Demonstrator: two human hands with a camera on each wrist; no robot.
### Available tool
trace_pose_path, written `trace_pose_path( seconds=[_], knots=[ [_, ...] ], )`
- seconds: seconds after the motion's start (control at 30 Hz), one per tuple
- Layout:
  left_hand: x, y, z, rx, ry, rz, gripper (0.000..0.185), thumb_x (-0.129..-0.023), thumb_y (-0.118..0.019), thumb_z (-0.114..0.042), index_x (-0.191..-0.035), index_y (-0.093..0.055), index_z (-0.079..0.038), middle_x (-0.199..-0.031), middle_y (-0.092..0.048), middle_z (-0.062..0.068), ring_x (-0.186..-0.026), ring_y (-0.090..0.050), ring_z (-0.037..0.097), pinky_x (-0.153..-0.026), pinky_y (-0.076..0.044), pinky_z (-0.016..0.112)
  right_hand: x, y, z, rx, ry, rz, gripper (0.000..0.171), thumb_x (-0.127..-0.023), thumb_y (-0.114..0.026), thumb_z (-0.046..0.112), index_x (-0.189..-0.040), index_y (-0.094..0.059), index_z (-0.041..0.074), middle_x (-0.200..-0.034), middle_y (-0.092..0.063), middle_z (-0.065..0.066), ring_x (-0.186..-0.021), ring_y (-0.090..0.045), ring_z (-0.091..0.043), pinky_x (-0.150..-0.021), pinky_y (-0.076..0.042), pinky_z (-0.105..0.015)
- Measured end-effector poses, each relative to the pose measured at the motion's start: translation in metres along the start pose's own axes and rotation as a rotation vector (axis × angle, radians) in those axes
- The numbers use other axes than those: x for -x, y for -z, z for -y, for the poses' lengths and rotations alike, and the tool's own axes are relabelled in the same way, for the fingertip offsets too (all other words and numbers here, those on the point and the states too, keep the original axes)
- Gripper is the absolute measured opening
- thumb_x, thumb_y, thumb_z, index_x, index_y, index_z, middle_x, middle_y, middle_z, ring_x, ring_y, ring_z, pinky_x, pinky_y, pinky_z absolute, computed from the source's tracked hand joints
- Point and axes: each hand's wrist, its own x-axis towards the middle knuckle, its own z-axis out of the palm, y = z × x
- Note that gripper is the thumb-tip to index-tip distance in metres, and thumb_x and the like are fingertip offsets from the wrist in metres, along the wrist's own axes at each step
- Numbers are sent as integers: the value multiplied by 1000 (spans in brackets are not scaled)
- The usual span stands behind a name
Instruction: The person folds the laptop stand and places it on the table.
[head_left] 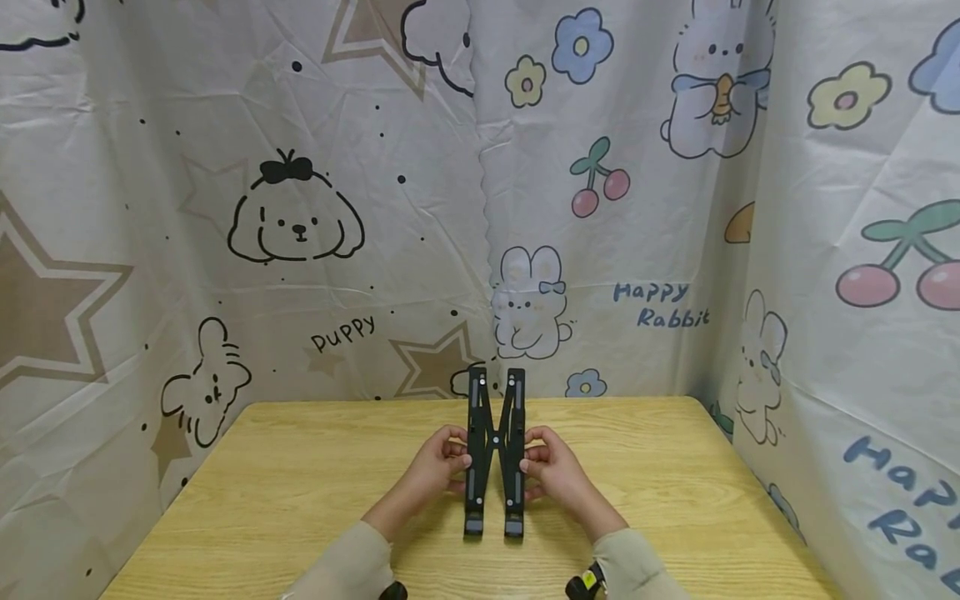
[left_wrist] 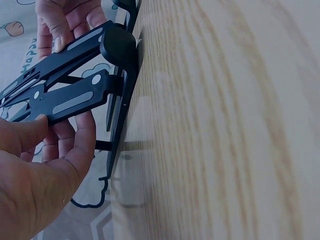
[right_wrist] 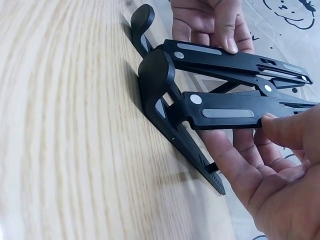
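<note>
Beige sleeves at the near edge of the head view, both forearms reaching forward over the light wood-grain table [head_left: 300, 500]. Left hand [head_left: 438, 462] pinches the left bar of the black folding plastic laptop stand [head_left: 494, 450], thumb on top and fingers curled beneath; left wrist view confirms the thumb pressing the lower bar [left_wrist: 70, 102] with fingers wrapped under it. Right hand [head_left: 551, 467] grips the right bar the same way, thumb on top, fingers underneath; right wrist view shows the thumb on the near bar's edge [right_wrist: 235, 112] and the palm open below. So both hands are clamped on the stand, one per side.

Stand sits at the table's middle, just ahead of the hands, running lengthwise away from the person. Two long bars with grey rubber pads, crossed struts between them forming an X, bars close together. Wrist views show the bars raised at a slant off the tabletop, with the rounded hooked feet at the near end resting on the wood and a lower base frame lying on the surface.

Behind the table, a cartoon-printed fabric backdrop [head_left: 337, 208] with puppies, rabbits, stars, cherries and flowers, wrapping round on the left and right sides.
</note>
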Motion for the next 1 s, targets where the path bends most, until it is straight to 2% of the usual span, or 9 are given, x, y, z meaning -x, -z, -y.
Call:
trace_pose_path(
  seconds=[0.6, 1.0],
  knots=[
    [-5, -3, 2, -28, -8, 2, 25, -102, -57, 1, -126, -52, -7, -105, -58, 12, -89, -61, 20, -71, -63, 47, -7, -9, -4, -41, 4, -4, 31, -98, -56, -10, -125, -48, 4, -89, -51, -6, -77, -59, -21, -58, -61, -49],
    [-2, -8, -2, -45, -30, -5, 27, -102, -58, 1, -127, -51, -5, -104, -59, 14, -88, -62, 20, -68, -63, 48, -8, -18, -5, -43, 22, 14, 30, -99, -55, -10, -124, -48, 5, -94, -57, -13, -77, -65, -23, -60, -62, -52]
  ],
)
